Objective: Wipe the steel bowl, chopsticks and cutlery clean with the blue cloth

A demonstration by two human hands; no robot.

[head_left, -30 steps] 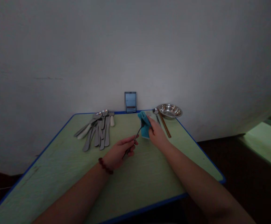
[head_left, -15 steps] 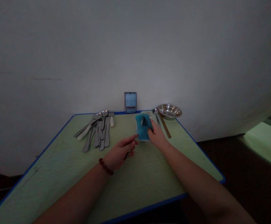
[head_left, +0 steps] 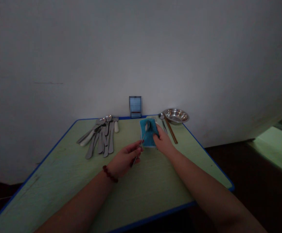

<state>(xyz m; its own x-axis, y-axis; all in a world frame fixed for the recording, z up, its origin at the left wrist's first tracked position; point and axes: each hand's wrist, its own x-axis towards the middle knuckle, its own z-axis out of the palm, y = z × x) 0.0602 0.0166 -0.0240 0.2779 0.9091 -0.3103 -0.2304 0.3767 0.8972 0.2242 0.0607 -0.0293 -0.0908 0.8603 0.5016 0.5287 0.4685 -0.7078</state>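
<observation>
Both hands are working close together above the table, and I cannot tell whether they are touching each other. My left hand (head_left: 125, 158) is pinching the thin handle of a stainless spoon (head_left: 142, 142), with its bowl tipped against a teal cloth (head_left: 148, 134). My right hand (head_left: 164, 142) is cupping that cloth from behind, near the far end of the table. The spoon seems light, stiff and probably slippery, so I am judging the middle of the handle the surest place to hold, with the fingertips pressing firmly. The cloth looks soft and yielding, so a broad hold suits it better than a pinch. Metal cutlery (head_left: 103, 139) is lying in a fan on the green table (head_left: 58, 168) to my left, while a steel bowl (head_left: 176, 116), a second spoon (head_left: 161, 116) and wooden chopsticks (head_left: 171, 132) are lying to my right.
</observation>
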